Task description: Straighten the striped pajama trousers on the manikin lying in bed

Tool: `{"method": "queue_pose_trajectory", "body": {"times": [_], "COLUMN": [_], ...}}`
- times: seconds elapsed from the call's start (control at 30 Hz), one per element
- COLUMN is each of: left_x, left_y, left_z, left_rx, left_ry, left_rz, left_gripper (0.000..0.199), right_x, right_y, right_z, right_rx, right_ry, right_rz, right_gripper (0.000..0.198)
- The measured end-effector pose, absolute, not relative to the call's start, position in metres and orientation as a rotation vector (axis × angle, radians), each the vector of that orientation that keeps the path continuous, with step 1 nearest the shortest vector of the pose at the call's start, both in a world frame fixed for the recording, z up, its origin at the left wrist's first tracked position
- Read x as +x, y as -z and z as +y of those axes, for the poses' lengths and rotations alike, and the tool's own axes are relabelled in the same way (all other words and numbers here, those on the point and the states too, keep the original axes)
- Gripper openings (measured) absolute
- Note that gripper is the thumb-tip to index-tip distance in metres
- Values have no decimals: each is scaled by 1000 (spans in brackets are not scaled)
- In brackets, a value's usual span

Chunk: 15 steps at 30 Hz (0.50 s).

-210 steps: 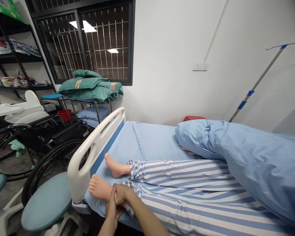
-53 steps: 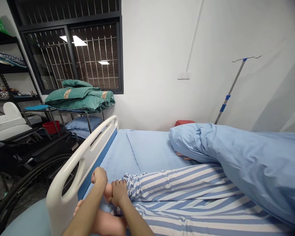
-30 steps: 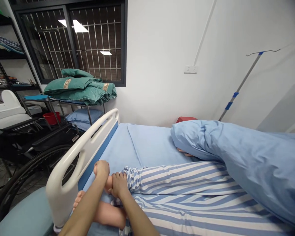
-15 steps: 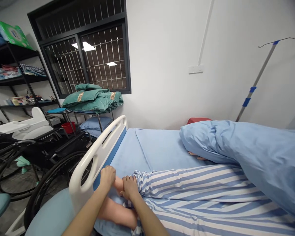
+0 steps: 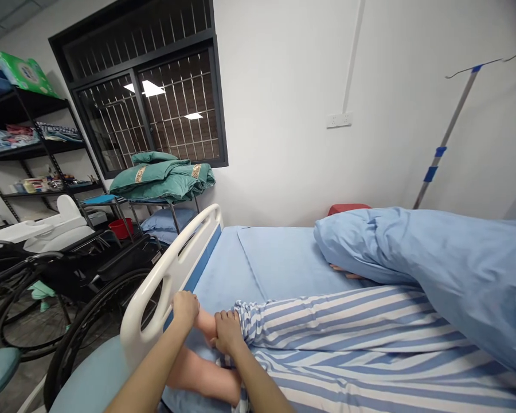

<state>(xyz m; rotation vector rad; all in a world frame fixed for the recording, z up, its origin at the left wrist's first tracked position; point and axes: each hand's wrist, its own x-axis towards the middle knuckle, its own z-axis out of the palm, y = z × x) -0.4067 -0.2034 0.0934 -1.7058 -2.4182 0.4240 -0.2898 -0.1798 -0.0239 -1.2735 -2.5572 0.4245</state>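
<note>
Manikin foot is just left of bottom centre on the blue bedsheet, right hand wrapped round its ankle, left hand clasping probably the toes (hidden), wheelchair lower left, barred window upper left.

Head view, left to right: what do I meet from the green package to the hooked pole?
Green package → red bucket → left hand → far ankle, showing between the hands → right hand → wall socket → hooked pole.
</note>
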Motion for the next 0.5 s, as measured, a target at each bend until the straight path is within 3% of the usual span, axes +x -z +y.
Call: {"method": "queue_pose_trajectory", "body": {"times": [0.5], "left_x": [-415], "left_y": [-75], "left_z": [-166], "left_rx": [-1724], "left_ry": [-602], "left_rz": [-2453], "left_gripper": [31], "right_x": [-290], "right_y": [20], "right_z": [-180], "right_rx": [-1300], "right_ry": [-403], "right_rz": [-2579], "right_gripper": [51]}}
